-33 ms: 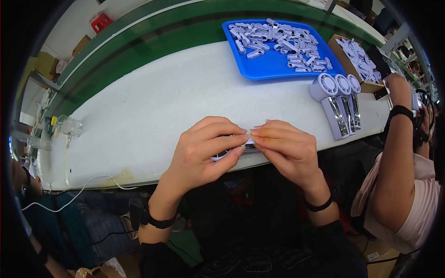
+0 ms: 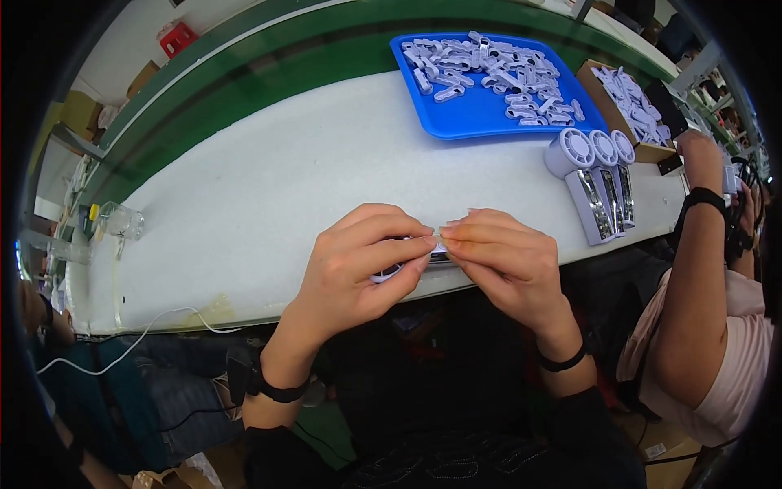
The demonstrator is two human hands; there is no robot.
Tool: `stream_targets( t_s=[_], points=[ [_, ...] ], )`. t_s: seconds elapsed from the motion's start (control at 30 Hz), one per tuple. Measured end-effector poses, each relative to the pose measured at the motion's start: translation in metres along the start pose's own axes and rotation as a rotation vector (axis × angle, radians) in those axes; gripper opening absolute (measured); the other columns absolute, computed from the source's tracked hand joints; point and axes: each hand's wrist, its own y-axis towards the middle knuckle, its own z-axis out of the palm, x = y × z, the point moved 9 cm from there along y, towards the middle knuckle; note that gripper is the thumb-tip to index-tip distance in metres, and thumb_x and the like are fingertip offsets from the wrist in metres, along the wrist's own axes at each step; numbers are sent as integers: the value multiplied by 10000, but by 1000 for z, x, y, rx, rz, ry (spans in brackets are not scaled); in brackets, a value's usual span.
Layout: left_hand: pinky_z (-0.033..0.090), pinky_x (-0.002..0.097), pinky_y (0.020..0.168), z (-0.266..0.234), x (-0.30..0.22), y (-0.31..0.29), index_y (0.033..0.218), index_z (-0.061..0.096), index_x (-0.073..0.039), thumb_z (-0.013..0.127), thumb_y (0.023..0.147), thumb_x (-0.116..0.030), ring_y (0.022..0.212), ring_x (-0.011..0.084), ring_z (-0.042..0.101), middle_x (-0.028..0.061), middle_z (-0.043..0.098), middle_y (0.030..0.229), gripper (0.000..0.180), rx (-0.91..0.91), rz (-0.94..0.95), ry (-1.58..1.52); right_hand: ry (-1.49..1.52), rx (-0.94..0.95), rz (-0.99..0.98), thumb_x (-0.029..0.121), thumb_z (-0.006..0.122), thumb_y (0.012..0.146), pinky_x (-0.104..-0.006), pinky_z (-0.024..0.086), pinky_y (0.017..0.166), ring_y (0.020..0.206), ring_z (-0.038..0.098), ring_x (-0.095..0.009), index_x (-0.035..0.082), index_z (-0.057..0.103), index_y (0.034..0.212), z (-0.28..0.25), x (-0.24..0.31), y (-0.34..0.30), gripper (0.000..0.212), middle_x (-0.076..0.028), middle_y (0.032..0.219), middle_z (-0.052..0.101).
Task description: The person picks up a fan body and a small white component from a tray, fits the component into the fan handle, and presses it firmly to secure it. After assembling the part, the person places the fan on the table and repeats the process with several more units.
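Observation:
Near the front edge of the table, my left hand (image 2: 354,265) is closed around a pale lavender handheld fan (image 2: 386,275), and most of it is hidden behind my fingers. A bit of its round head shows under the left fingers, with a dark strip of handle between the hands. My right hand (image 2: 509,257) is closed too, its fingertips pinching at the fan's handle right beside the left fingertips. Whether a small part sits between the fingertips is hidden. To the right, three similar handheld fans (image 2: 588,204) lie side by side, their handles showing shiny inner parts.
A blue tray (image 2: 456,125) with many lavender handle covers is at the back. Beside it stands a cardboard box (image 2: 649,152) of similar pieces. A clear bottle (image 2: 122,221) and a white cable (image 2: 147,326) are on the left. A co-worker's arm (image 2: 700,269) is at the right.

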Motion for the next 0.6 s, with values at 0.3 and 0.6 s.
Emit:
stream_targets(
  t_s=[0.3,0.6],
  points=[
    [620,345,796,2,-5,-1,1032,841,-49,847,797,4,1002,250,734,55,786,1054,241,-38,27,60,190,77,148,-48,820,864,-422,622,988,1099,787,-312,-3,824,1068,5,-21,-4,209,-159,1151,816],
    [627,376,818,4,-9,-3,1035,824,-43,911,726,-5,998,280,735,77,789,1080,323,-52,114,106,31,55,-5,-54,823,853,-409,623,986,1123,777,-327,-25,808,1111,6,-9,-11,260,-186,1195,791]
  ],
)
